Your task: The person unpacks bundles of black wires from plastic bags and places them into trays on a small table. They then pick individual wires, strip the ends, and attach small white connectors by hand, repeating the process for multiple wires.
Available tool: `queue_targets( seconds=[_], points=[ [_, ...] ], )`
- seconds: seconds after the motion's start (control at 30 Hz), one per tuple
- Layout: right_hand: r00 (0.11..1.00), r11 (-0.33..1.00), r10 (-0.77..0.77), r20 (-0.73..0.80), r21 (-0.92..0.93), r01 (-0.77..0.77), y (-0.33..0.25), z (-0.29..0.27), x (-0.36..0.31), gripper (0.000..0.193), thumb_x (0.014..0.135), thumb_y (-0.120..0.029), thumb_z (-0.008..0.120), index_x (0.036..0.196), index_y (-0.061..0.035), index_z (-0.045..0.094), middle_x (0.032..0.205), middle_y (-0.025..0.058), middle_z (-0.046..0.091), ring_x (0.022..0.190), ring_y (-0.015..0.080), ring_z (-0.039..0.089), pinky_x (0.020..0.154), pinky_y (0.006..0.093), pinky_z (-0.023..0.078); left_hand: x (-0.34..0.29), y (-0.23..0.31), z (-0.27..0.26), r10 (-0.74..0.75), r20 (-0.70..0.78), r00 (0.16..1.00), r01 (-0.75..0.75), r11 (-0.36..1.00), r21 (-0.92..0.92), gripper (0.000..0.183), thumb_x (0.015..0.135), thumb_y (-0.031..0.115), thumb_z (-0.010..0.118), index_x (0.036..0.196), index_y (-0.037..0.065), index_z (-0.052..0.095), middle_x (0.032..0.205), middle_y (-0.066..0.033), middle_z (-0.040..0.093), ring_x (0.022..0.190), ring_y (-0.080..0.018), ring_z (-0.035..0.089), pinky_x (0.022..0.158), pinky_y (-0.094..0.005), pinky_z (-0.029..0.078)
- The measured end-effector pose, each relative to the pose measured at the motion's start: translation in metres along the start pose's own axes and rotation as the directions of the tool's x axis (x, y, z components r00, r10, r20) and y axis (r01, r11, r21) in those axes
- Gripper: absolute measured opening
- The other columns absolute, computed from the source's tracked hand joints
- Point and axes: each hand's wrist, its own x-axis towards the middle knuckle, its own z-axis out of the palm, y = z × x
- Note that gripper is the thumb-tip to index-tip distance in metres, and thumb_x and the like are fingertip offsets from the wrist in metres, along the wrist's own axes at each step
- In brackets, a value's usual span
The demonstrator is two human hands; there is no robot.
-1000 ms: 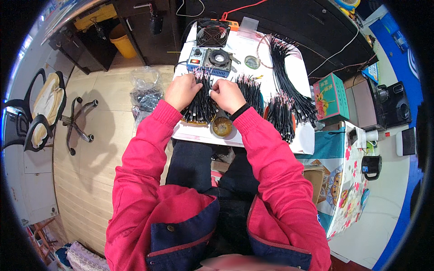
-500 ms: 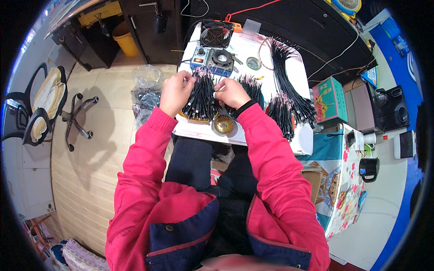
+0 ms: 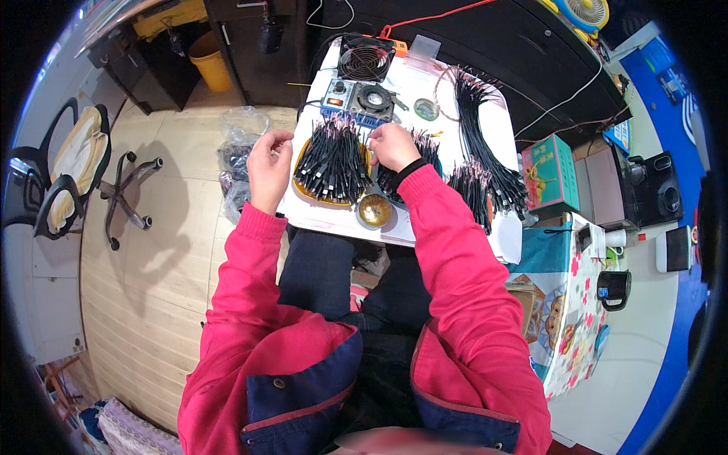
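A thick bundle of short black cables [image 3: 331, 161] with pinkish wire ends lies in a round yellow-rimmed tray [image 3: 324, 201]. To the left of it is my left hand [image 3: 270, 171], apart from the cables, thumb and fingers drawn together. My right hand [image 3: 396, 147] is at the bundle's right side with its fingertips pinched; anything in either pinch is too small to make out. Partly under that hand and wrist sits another bundle of black cables [image 3: 426, 148]. In front of the trays is a small round tin with a brass-coloured inside [image 3: 374, 211].
Behind the bundle stands a blue-based device with a dial [image 3: 337, 95] and a round black part, then a square black fan [image 3: 364, 59]. A green round dish [image 3: 426, 109], long black cables [image 3: 476, 121] and a shorter bundle [image 3: 472, 189] lie right. A green carton [image 3: 551, 173] stands beyond.
My left hand has moved left and down, away from the cable bundle. My right hand has shifted slightly up and stays near the bundle's right side. The view has tilted a little.
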Motion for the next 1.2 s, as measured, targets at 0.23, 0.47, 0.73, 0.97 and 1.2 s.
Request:
queue_targets(
  seconds=[0.23, 0.47, 0.73, 0.97, 1.2],
  points=[
    [0.950, 0.985, 0.120, -0.289, 0.151, -0.078, -0.002, 0.021, 0.018, 0.024, 0.073, -0.001, 0.067, 0.091, 0.0040, 0.051, 0.071, 0.0116, 0.065, 0.052, 0.0209, 0.067, 0.051, 0.0303, 0.052, -0.016, -0.018, 0.004, -0.087, 0.100, 0.991, 0.093, 0.993, -0.066, 0.013, 0.087, 0.003, 0.058, 0.097, -0.001, 0.065, 0.086, -0.0079, 0.067, 0.079, -0.0133, 0.062, 0.073, -0.0263, 0.048],
    [0.903, 0.920, -0.031, -0.428, 0.341, 0.192, -0.020, 0.008, -0.011, 0.022, 0.080, 0.000, 0.060, 0.102, 0.0051, 0.057, 0.077, 0.0145, 0.069, 0.053, 0.0179, 0.066, 0.050, 0.0306, 0.052, -0.024, 0.015, -0.009, -0.062, 0.088, 0.994, 0.071, 0.992, -0.107, 0.014, 0.088, 0.002, 0.057, 0.099, -0.001, 0.065, 0.088, -0.0058, 0.067, 0.079, -0.0112, 0.060, 0.072, -0.0243, 0.047],
    [0.942, 0.594, -0.270, -0.200, 0.735, 0.326, -0.054, -0.011, -0.143, 0.017, 0.088, 0.000, 0.059, 0.104, 0.0055, 0.059, 0.087, 0.0072, 0.067, 0.072, 0.0085, 0.062, 0.062, 0.0221, 0.050, -0.056, 0.110, -0.010, 0.189, 0.164, 0.968, -0.103, 0.898, -0.427, 0.015, 0.087, 0.006, 0.063, 0.101, 0.002, 0.067, 0.102, -0.0059, 0.061, 0.088, -0.0131, 0.058, 0.071, -0.0243, 0.046],
    [0.938, 0.646, -0.184, -0.294, 0.683, 0.341, -0.047, -0.016, -0.218, 0.021, 0.087, -0.001, 0.063, 0.107, 0.0043, 0.059, 0.090, 0.0053, 0.066, 0.076, 0.0101, 0.062, 0.068, 0.0229, 0.051, -0.104, 0.144, 0.004, 0.100, 0.317, 0.943, 0.137, 0.753, -0.644, 0.009, 0.086, 0.003, 0.067, 0.091, -0.004, 0.066, 0.090, -0.0061, 0.065, 0.080, -0.0104, 0.061, 0.071, -0.0228, 0.049],
    [0.889, 0.665, -0.204, -0.410, 0.609, 0.433, -0.039, -0.029, -0.237, 0.015, 0.088, -0.005, 0.066, 0.101, 0.0022, 0.063, 0.089, 0.0028, 0.064, 0.082, 0.0076, 0.059, 0.068, 0.0220, 0.049, -0.128, 0.159, 0.001, 0.021, 0.480, 0.877, 0.313, 0.733, -0.603, 0.010, 0.088, 0.005, 0.066, 0.094, -0.004, 0.066, 0.078, -0.0042, 0.066, 0.066, -0.0068, 0.061, 0.059, -0.0194, 0.048]
  ],
)
